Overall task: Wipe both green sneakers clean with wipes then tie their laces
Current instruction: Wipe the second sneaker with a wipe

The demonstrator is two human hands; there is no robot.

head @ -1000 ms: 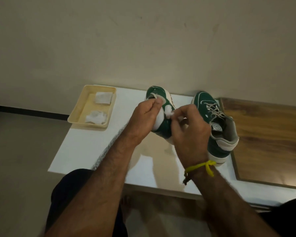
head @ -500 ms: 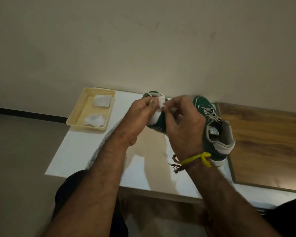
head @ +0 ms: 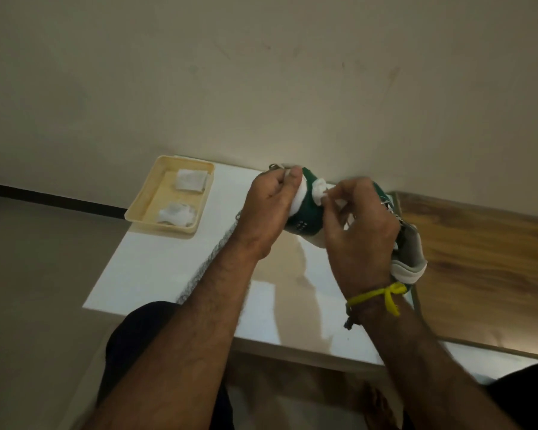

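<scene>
Item 1, left hand (head: pixel 269 209): raised above the white table (head: pixel 156 268), fingers curled round the held sneaker (head: pixel 305 217), thumb pressed along its upper edge; a firm grasp on the shoe. Item 2, held sneaker: green with white panels, lifted clear of the table top and tilted, between the 2 hands, near the wall (head: pixel 261 72); a loop of lace (head: pixel 275 166) shows above the left thumb. Item 3, right hand (head: pixel 359 234): fingers bent, thumb and forefinger pinching a small white wipe (head: pixel 319 192) and pressing it against the held sneaker's side; a narrow pinch grip. Item 4, wipe in use: crumpled, touching the green upper of the held shoe. Item 5, second sneaker (head: pixel 409 256): green with a grey and white heel collar, resting on the table just beside the right hand and partly hidden behind it; whether its laces are tied cannot be told. Item 6, tray (head: pixel 143 206): pale yellow, shallow, at the far left corner of the table, well apart from the shoes, holding 2 white wipes, 1 folded (head: pixel 190 180) at the far end and 1 crumpled (head: pixel 177 214) at the near end. Item 7, yellow string (head: pixel 382 294): knotted round the right wrist. Item 8, wooden board (head: pixel 479 268): to the right of the table, beside the second sneaker.
</scene>
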